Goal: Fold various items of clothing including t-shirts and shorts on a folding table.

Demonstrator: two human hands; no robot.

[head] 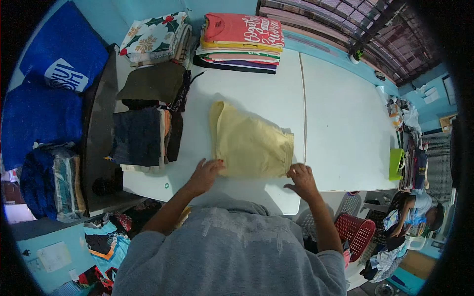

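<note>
A pair of pale yellow shorts [253,144], folded in half, lies flat on the white table [344,122] in front of me. Its waistband is on the right and the leg hem on the left. At the lower left corner, the fingertips of my left hand [205,177] touch the cloth; whether they pinch it is unclear. My right hand [303,180] is by the lower right corner, bent fingers at the waistband's end and thumb held away from the cloth.
Folded shirts form a stack [240,44] at the back. Left of the shorts are piles of patterned cloth [155,35], olive garments [153,83] and dark denim [137,137]. Blue bags [44,118] stand farther left. A green container [396,164] sits at the right; beyond, a person [418,211] handles clothes.
</note>
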